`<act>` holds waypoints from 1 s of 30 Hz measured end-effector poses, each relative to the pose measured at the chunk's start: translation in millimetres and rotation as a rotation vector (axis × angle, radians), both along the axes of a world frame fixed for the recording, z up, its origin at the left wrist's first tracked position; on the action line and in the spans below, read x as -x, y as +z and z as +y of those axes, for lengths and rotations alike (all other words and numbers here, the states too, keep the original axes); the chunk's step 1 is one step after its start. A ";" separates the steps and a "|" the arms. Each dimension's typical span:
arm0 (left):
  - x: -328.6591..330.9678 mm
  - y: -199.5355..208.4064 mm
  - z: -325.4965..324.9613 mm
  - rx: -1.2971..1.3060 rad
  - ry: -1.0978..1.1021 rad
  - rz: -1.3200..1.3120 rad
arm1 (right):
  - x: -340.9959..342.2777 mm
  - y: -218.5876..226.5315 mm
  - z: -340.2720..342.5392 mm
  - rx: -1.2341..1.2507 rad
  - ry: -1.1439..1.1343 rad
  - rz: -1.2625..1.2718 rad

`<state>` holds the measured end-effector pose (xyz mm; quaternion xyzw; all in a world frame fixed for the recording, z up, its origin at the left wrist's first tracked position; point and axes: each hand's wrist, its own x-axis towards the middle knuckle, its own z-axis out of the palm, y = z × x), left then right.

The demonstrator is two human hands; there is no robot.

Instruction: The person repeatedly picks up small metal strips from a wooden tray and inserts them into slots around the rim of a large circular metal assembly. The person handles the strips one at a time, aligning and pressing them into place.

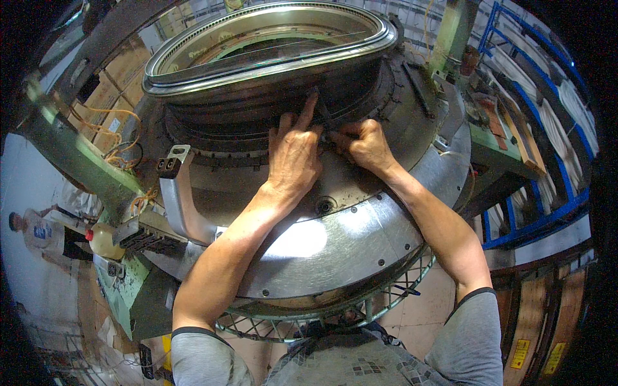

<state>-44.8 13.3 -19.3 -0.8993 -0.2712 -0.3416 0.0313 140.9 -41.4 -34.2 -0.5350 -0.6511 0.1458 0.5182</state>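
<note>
A large round metal machine, which looks like a circular knitting machine, has a dark cylinder (212,112) at its middle with a shiny toothed ring (270,72) on top. My left hand (293,157) rests at the cylinder's near side. Its index finger stretches up against the dark wall, the other fingers are bent, and nothing shows in its grip. Just to the right, my right hand (368,147) is closed, thumb and fingertips pinched together near the cylinder's foot. A thin dark piece (324,114) stands between the hands; whether the right fingers grip it is unclear.
A broad shiny metal rim (322,248) curves beneath my forearms. An upright metal bracket (179,193) stands left of my left arm. Green posts (87,161) flank the machine. A red-capped bottle (103,241) is at left; blue racks (547,128) hold white rolls at right.
</note>
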 end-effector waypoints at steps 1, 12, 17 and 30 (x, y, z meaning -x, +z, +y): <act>0.1 0.4 0.0 -0.007 0.001 0.004 | 0.4 0.0 -0.1 0.004 -0.003 0.002; 1.2 5.0 -1.6 0.004 0.015 0.068 | 2.6 3.0 -1.9 0.043 -0.029 0.002; 2.6 9.0 -3.7 0.034 0.021 0.095 | 1.5 1.5 -0.4 0.036 -0.021 0.005; 1.4 7.6 -1.5 0.016 0.010 0.084 | 1.3 1.3 0.3 0.049 -0.060 -0.028</act>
